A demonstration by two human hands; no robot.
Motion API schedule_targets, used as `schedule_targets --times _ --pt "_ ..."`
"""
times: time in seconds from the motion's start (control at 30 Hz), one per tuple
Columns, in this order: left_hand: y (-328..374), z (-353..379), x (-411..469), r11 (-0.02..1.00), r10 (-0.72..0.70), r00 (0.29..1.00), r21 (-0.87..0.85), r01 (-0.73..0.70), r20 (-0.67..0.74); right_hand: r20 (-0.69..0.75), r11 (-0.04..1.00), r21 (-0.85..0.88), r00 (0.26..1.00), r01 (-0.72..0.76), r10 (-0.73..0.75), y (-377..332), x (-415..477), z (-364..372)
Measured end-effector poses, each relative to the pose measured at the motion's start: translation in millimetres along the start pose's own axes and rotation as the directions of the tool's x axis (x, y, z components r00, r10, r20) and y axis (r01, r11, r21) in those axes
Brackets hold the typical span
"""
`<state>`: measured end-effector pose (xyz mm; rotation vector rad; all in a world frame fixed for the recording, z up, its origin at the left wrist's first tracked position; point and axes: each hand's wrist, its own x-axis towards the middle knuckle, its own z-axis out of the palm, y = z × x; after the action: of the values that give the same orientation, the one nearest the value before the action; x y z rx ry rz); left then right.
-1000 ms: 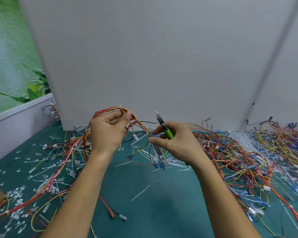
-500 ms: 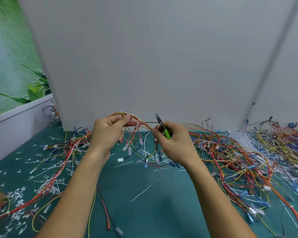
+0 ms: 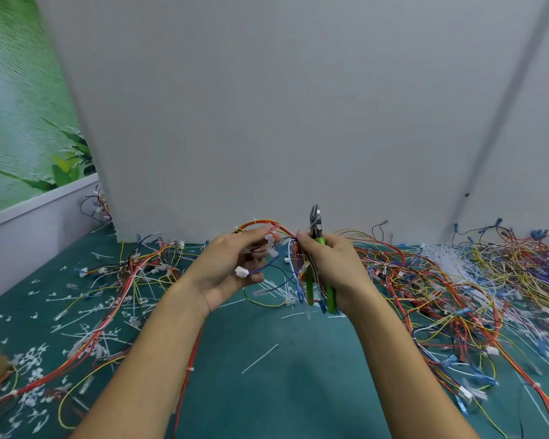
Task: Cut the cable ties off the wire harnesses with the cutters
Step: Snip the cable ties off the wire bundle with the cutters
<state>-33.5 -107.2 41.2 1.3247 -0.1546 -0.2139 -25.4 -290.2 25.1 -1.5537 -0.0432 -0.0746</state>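
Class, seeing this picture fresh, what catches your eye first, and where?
The two hands at centre: the left hand holds a wire harness, the right hand grips green-handled cutters pointing up. A bright tangle of wires sprawls across the right of the green table, with white cut ties scattered left.

Left hand (image 3: 227, 270) and right hand (image 3: 336, 270) hold a wire harness (image 3: 267, 224), right gripping green-handled cutters (image 3: 317, 258).

the right hand (image 3: 333, 267) hides the middle of the cutters (image 3: 315, 224); the left hand (image 3: 229, 270) covers part of the wire harness (image 3: 262, 221); the wire pile (image 3: 488, 280) is blurred
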Motion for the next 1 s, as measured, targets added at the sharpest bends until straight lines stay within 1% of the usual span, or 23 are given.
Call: schedule_targets --times 0.1,0.17,0.23,0.3,0.33,0.4,0.47,0.6,0.77,0.83,0.9,1.0 --pt "-4 3 3 0.998 -0.033 0.999 -0.052 0.032 -0.008 -0.094 0.990 -0.094 0.989 0.103 -0.112 0 0 1" --pt "-6 6 6 0.997 -0.009 0.999 -0.073 0.006 -0.046 -0.193 0.980 -0.108 0.964 0.164 -0.183 0 1 2" --pt "-10 8 9 0.998 0.038 0.990 -0.041 -0.044 -0.139 -0.280 0.966 -0.137 0.927 0.220 -0.251 -3 2 0" --pt "-12 10 11 0.994 0.106 0.964 0.022 -0.104 -0.245 -0.330 0.947 -0.130 0.888 0.295 -0.321 -7 1 -4" --pt "-13 11 11 0.989 0.145 0.950 0.043 -0.138 -0.276 -0.342 0.935 -0.111 0.871 0.336 -0.353 -9 0 -5" --pt "-15 13 12 0.979 0.203 0.931 0.065 -0.193 -0.304 -0.334 0.911 -0.132 0.847 0.392 -0.413 -12 -1 -5" --pt "-16 15 12 0.974 0.229 0.919 0.072 -0.217 -0.321 -0.286 0.885 -0.219 0.840 0.411 -0.461 -14 -3 -2" --pt "-17 16 12 0.976 0.202 0.923 -0.016 -0.219 -0.328 -0.210 0.826 -0.381 0.831 0.415 -0.515 -13 -9 5" --pt "-17 17 12 0.973 0.186 0.931 -0.070 -0.218 -0.315 -0.173 0.708 -0.514 0.749 0.485 -0.639 -16 -13 7" --pt "-17 18 12 0.972 0.194 0.935 -0.074 -0.225 -0.298 -0.158 0.683 -0.544 0.740 0.487 -0.653 -16 -14 9" --pt "-18 19 12 0.970 0.213 0.939 -0.060 -0.237 -0.272 -0.144 0.711 -0.508 0.766 0.486 -0.626 -15 -15 11" --pt "-21 20 11 0.969 0.238 0.945 -0.017 -0.248 -0.223 -0.086 0.816 -0.393 0.867 0.423 -0.491 -12 -15 16"
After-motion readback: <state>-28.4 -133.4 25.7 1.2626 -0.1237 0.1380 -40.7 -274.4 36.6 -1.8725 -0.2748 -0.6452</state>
